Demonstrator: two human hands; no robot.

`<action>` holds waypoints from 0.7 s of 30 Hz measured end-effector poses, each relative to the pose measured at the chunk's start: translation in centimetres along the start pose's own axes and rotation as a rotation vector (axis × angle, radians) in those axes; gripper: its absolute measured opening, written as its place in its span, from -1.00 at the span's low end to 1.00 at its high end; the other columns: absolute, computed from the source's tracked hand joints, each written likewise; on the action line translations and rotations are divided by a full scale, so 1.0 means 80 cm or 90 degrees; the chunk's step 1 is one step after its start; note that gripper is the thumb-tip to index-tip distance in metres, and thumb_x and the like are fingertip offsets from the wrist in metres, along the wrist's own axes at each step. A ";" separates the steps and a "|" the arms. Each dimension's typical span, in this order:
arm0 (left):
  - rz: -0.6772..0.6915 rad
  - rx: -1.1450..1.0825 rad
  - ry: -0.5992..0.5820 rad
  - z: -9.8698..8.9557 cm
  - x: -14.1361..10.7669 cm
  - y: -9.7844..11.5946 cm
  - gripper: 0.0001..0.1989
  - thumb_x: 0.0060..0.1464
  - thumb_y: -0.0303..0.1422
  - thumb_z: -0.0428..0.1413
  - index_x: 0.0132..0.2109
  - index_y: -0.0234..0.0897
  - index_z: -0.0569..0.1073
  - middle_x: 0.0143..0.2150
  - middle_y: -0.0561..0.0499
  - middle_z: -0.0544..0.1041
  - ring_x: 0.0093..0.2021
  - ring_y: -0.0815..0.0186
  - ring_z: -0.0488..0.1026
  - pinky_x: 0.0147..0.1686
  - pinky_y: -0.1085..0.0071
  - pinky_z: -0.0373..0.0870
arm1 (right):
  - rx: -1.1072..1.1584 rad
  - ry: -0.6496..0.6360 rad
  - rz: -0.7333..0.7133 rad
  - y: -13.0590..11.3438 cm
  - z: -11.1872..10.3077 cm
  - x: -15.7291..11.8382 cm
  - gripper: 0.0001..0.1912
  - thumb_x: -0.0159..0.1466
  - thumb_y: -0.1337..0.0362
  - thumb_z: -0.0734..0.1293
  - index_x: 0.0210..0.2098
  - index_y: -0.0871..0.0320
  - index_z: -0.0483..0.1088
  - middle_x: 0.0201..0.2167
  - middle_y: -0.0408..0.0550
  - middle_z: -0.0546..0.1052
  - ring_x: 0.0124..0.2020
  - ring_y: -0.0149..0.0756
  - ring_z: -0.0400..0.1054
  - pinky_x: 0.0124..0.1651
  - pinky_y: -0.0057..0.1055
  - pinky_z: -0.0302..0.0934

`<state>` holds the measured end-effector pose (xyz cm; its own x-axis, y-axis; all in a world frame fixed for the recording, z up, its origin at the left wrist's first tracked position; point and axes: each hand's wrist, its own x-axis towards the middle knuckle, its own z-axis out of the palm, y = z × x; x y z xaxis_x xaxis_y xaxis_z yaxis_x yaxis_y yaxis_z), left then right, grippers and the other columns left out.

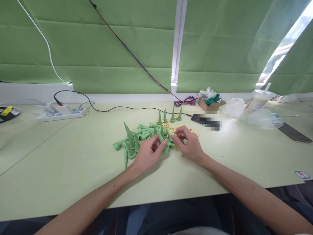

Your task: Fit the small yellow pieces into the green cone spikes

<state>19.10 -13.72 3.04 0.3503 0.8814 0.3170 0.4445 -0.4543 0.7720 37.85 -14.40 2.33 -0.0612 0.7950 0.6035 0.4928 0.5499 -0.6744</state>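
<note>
My left hand (150, 151) is closed with thumb and fingers around a green plastic cone spike (160, 137), whose wide base shows below the fingertips. Close on its right, my right hand (190, 145) is in a pinch, fingertips near the spike; what sits between them is too small to make out. Around and behind the left hand lies a pile of similar green spikes (130, 138), some upright on their bases, others on their sides. Small yellow plastic pieces (167, 126) are scattered behind the hands and partly hidden by the right one.
Several green cones (172, 116) stand in a row behind the pile. A phone (205, 122) on a black cable lies behind my right hand. A cardboard box (211, 105), a lidded cup (258, 101) and plastic bags are at the back right. A power strip (63, 113) lies back left.
</note>
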 end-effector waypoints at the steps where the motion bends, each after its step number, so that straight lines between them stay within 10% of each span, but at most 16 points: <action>1: -0.004 -0.004 0.002 0.000 0.001 0.000 -0.64 0.23 -0.14 0.03 -0.44 -0.25 0.20 -0.57 0.15 0.21 -0.55 0.43 0.13 -0.54 0.46 0.08 | 0.004 -0.001 -0.003 0.000 0.000 0.000 -0.82 0.34 0.14 0.26 -0.31 0.08 0.21 -0.64 -0.28 0.29 -0.62 -0.45 0.16 -0.50 -0.49 0.13; 21: -0.056 -0.064 0.011 -0.001 0.004 -0.004 -0.60 0.22 -0.10 0.04 -0.44 -0.23 0.11 -0.62 0.19 0.17 -0.62 0.45 0.15 -0.58 0.46 0.08 | 0.051 -0.036 -0.070 -0.001 0.004 -0.007 -0.92 0.32 0.24 0.28 -0.30 0.09 0.31 -0.43 -0.11 0.46 -0.48 -0.39 0.36 -0.41 -0.45 0.32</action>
<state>19.02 -13.30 2.91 0.2991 0.9198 0.2542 0.3875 -0.3605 0.8485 37.60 -14.83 1.88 -0.1614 0.7408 0.6521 0.4101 0.6513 -0.6384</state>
